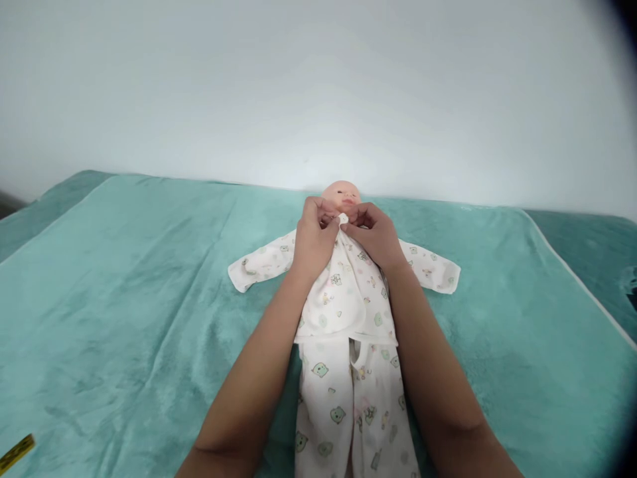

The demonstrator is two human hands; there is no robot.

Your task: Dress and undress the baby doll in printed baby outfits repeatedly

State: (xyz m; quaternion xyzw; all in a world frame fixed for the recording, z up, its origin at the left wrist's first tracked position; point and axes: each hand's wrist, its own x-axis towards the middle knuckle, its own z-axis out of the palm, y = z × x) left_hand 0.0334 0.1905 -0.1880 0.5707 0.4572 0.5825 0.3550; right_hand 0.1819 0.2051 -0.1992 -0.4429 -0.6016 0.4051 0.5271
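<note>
A baby doll (341, 191) lies on its back, head toward the wall, dressed in a white printed baby shirt (343, 299) and matching printed pants (326, 411). At the doll's neck, my left hand (317, 232) pinches the shirt's collar from the left side. Opposite it, my right hand (373, 232) pinches the same collar, thumb and fingers close to the left hand's. The collar edge shows as a small white tip between the two hands. Both shirt sleeves stretch out sideways. My fingers partly hide the doll's chin and neck.
A teal blanket (134, 299) with a light edge covers the surface beneath the doll. A pale wall (298, 86) rises behind the doll's head. A yellow and black strip (16, 454) shows at the lower left corner.
</note>
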